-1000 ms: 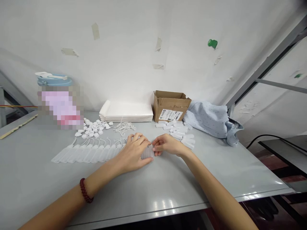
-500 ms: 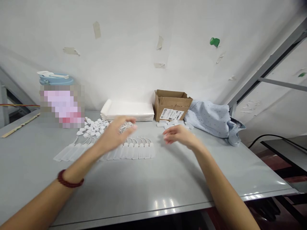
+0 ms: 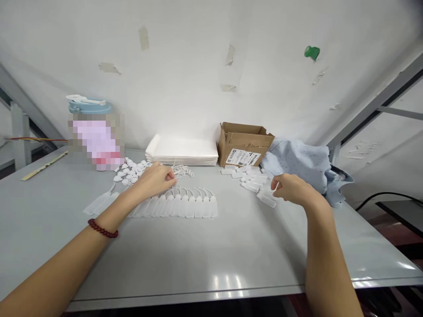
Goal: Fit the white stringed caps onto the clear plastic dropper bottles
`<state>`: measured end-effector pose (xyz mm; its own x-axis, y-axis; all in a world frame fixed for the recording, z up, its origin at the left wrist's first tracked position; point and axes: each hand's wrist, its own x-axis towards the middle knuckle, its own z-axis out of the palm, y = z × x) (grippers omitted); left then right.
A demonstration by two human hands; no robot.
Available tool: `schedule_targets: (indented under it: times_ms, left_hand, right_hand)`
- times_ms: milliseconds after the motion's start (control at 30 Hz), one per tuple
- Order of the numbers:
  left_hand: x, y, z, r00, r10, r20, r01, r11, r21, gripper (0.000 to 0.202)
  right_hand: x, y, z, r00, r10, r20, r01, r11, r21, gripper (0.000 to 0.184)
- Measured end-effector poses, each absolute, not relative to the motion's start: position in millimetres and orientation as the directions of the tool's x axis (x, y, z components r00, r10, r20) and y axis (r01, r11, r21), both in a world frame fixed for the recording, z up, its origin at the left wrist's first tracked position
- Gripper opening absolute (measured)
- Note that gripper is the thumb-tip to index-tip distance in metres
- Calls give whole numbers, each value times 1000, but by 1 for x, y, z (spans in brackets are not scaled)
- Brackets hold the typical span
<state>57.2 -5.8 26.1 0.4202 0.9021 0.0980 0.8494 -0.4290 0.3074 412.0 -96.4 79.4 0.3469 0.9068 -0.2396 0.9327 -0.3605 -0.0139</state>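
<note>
My left hand (image 3: 157,179) is closed in a pinch at the edge of a small pile of white cords (image 3: 183,171). A thin white cord shows at its fingertips. Below it lies a row of translucent plastic tags (image 3: 188,207) with looped white cords at their tops, partly hidden by my left forearm. Left of the hand is a heap of small white caps (image 3: 127,171). My right hand (image 3: 292,188) is pinched beside loose translucent plastic sleeves (image 3: 253,180); a small whitish piece, apparently one of these sleeves, pokes out between its fingers.
A stack of white envelopes (image 3: 185,152) and an open cardboard box (image 3: 246,143) stand against the wall. Light blue cloth (image 3: 297,165) lies at the right, a blue-lidded container (image 3: 89,105) at the back left. A thin strip (image 3: 44,166) lies on the grey table (image 3: 198,259).
My right hand has moved right to the loose sleeves, which now lie spread towards it, and its fingers have closed. My left hand has lowered to the cords and pinched shut. The view has shifted slightly.
</note>
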Motion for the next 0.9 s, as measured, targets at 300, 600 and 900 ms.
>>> schedule_targets:
  times_ms: [300, 600, 900]
  left_hand:
    - [71, -7, 35, 299, 943, 148, 816, -333, 472, 24]
    - [60, -14, 53, -11, 943, 332, 660, -243, 711, 31]
    - [51, -19, 53, -38, 945, 325, 618, -234, 750, 25]
  right_hand:
    - [403, -98, 87, 336, 841, -425, 923, -384, -29, 3]
    - [390, -94, 74, 236, 891, -388, 958, -281, -63, 12]
    - [371, -96, 68, 29, 973, -231, 977, -76, -199, 11]
